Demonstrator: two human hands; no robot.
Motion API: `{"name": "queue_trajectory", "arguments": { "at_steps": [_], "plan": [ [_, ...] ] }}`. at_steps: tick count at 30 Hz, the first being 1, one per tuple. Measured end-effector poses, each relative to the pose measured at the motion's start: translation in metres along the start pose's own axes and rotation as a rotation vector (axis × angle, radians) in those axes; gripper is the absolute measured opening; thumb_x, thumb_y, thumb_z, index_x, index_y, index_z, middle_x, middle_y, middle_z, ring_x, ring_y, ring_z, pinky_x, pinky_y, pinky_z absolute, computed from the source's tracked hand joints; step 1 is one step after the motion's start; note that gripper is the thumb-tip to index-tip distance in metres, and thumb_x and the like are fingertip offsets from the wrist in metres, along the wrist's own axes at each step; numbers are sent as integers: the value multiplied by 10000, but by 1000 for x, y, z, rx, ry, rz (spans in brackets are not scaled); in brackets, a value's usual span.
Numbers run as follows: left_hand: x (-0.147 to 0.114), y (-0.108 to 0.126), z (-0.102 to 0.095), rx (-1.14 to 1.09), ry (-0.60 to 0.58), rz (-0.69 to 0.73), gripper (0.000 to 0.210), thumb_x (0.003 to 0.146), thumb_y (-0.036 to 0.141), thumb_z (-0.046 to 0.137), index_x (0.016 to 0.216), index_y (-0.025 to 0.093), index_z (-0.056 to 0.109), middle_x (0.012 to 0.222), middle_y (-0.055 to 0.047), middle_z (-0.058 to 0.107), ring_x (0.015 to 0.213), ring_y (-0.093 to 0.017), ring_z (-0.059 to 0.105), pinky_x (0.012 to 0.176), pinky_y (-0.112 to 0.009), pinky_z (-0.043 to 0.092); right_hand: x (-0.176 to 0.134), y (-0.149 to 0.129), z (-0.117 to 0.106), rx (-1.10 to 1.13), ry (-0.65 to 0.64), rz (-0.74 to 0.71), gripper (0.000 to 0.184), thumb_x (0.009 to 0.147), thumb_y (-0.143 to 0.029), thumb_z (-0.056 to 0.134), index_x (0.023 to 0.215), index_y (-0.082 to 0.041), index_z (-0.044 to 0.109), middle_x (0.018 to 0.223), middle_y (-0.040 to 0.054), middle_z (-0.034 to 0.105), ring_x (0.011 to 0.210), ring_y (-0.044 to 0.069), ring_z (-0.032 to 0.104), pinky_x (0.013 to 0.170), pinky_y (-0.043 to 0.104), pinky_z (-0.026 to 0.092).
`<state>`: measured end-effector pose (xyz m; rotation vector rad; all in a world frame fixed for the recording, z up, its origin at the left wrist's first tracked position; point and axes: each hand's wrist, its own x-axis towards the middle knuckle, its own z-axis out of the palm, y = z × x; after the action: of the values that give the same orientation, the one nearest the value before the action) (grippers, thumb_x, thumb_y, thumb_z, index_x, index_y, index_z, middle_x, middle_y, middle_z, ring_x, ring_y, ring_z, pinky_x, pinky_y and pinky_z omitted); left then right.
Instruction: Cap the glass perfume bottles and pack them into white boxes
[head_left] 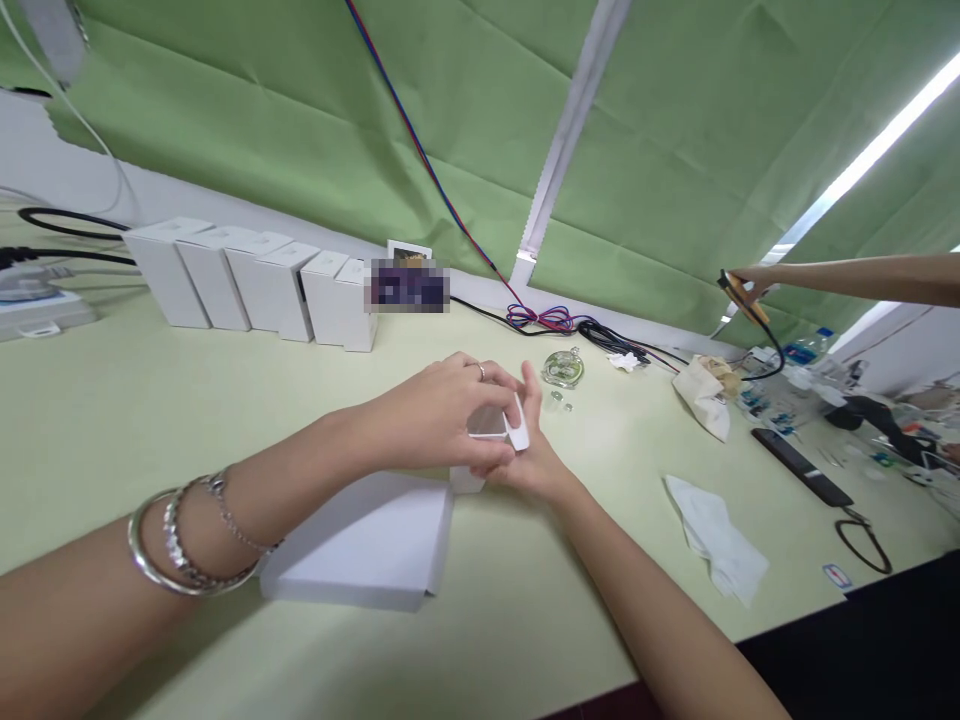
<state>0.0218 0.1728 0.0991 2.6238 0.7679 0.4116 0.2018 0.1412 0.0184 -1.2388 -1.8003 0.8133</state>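
Pinching, the left hand (pixel 442 410) closes fingers and thumb around the open end of a small white box (pixel 466 483), a fingertip against its raised flap (pixel 520 434). The right hand (pixel 536 458) supports the box from its right, thumb up; whether its hidden fingers close cannot be told. The step in hand appears to be working the flap; the next move calls for steady support and light finger pressure. Partly beneath the left forearm, left of and nearer than the box, a flat white carton (pixel 360 545) lies on the tabletop (pixel 525 600). Beyond the box, to its right, sit a round glass bottle (pixel 562 369) and small clear pieces (pixel 557 397).
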Motion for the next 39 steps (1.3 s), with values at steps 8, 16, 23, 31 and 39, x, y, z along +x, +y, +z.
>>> {"name": "queue_trajectory", "arguments": {
  "at_steps": [8,16,23,31,39],
  "plan": [
    [-8,-5,5,-63,55,86,313,856,433,598,1131,298,659,1435,-58,474,1317,-332,430,1027,-491,435,-13,-23,-10,-205,172,-388,893,853,-841,279,1547,-285,195,1614,84,261,1538,290,145,1234,538,192],
    [-8,-5,31,-289,197,-36,671,717,438,666,1243,270,286,1286,-103,385,1028,-255,567,817,-468,556,-13,-27,-6,-81,66,-301,673,956,-692,360,1487,-279,379,1598,70,343,1509,247,266,1225,464,261],
    [-11,-8,39,-319,225,-42,924,677,444,686,1380,268,113,1508,-167,137,1341,-330,394,988,-512,499,-10,-28,-11,-67,-40,-218,772,829,-736,573,1442,-297,410,1614,96,254,1520,255,219,1217,498,258],
    [-64,-21,3,-170,-209,-348,1234,678,653,738,1543,358,-93,1673,-120,31,1460,-438,309,1119,-575,403,-11,-29,-14,-82,78,-212,720,738,-537,742,1339,-263,454,1411,128,449,1389,304,402,1154,513,350],
    [-127,-39,8,57,-197,-431,1000,543,147,684,1489,291,393,1482,-30,518,1362,-344,477,1126,-459,417,-10,-23,-33,-68,146,-28,998,647,-532,785,1437,-229,257,1489,171,336,1404,354,344,1177,575,280]
  ]
}}
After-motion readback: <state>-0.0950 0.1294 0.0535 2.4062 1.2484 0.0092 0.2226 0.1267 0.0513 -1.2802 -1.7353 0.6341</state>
